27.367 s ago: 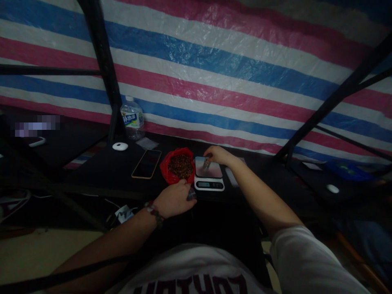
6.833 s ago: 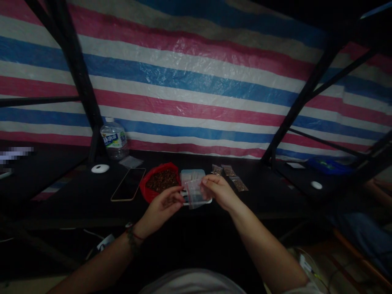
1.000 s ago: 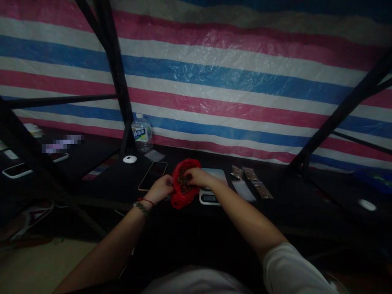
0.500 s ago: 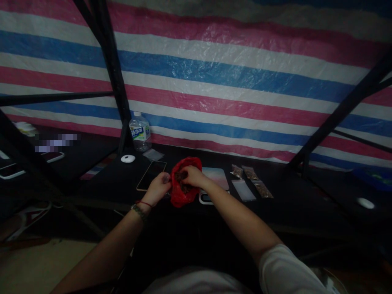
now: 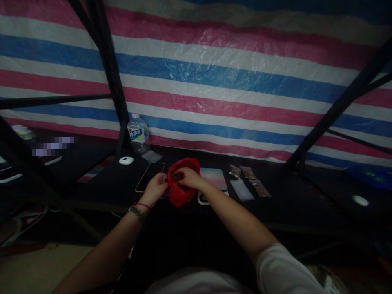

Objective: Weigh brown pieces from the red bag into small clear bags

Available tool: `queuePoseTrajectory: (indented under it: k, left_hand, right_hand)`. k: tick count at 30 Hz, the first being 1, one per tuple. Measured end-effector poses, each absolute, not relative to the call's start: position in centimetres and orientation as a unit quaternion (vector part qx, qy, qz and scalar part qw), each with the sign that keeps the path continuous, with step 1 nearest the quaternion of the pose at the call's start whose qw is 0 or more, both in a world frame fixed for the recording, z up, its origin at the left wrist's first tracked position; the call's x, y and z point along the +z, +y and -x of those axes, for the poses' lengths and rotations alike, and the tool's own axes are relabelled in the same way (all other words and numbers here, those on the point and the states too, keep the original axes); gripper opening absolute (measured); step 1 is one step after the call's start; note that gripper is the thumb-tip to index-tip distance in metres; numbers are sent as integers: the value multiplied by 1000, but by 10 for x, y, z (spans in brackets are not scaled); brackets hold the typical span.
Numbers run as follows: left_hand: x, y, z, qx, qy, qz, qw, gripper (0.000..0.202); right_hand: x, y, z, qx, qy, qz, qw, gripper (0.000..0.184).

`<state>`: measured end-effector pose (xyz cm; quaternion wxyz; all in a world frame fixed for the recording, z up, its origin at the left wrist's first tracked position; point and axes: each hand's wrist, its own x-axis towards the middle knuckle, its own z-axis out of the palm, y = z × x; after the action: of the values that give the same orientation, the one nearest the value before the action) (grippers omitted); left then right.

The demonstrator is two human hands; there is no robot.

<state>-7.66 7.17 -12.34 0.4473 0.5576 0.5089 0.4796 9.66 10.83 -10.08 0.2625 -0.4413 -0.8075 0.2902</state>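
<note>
A red plastic bag [image 5: 178,196] stands with its mouth open on the black table in front of me, with small brown dried pieces [image 5: 177,176] inside. My right hand [image 5: 189,178] reaches into the mouth, fingers bent together on the brown pieces; the fingertips are partly hidden. At the bag's left rim, my left hand [image 5: 155,189] is closed in a pinch on a small clear plastic bag [image 5: 163,178]. Behind my right wrist lies a pale pastel-topped scale [image 5: 214,179], partly covered by the arm and the red bag.
A phone [image 5: 149,176] lies beside my left hand. Farther back are a plastic bottle [image 5: 138,134], clear bags [image 5: 152,156] and a white oval case [image 5: 125,160]. To the right lie filled small bags [image 5: 260,189] and a flat clear bag [image 5: 242,190]. Dark frame bars [image 5: 112,73] slant up.
My right hand has shifted slightly left inside the red bag, whose rim has changed shape a little. My left hand keeps its pinch. The whole view has moved slightly.
</note>
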Motion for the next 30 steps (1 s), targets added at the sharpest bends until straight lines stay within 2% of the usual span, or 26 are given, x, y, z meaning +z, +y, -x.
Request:
queuePoseTrajectory:
  k: [7, 10, 15, 19, 22, 26, 30]
  left_hand:
    - [-120, 72, 79, 501, 523, -556, 409, 24]
    - [-119, 71, 78, 503, 519, -554, 414, 25]
    - [-123, 74, 81, 503, 523, -553, 409, 30]
    - [-122, 74, 85, 504, 550, -575, 336, 36]
    - [-113, 69, 85, 506, 572, -580, 283, 45]
    - [-101, 62, 83, 496, 582, -588, 262, 53]
    - [-99, 60, 84, 486, 591, -589, 261, 52]
  right_hand:
    - [-99, 108, -98, 305, -799, 440, 273, 36]
    - [-99, 109, -106, 326, -760, 464, 317, 38]
    - [-96, 105, -124, 353, -725, 476, 350, 39]
    - [-98, 101, -133, 379, -709, 477, 356, 38]
    - [-101, 100, -138, 369, -705, 484, 364, 39]
    - [-98, 97, -143, 367, -706, 480, 370, 40]
    - [-91, 92, -149, 330, -724, 492, 354, 42]
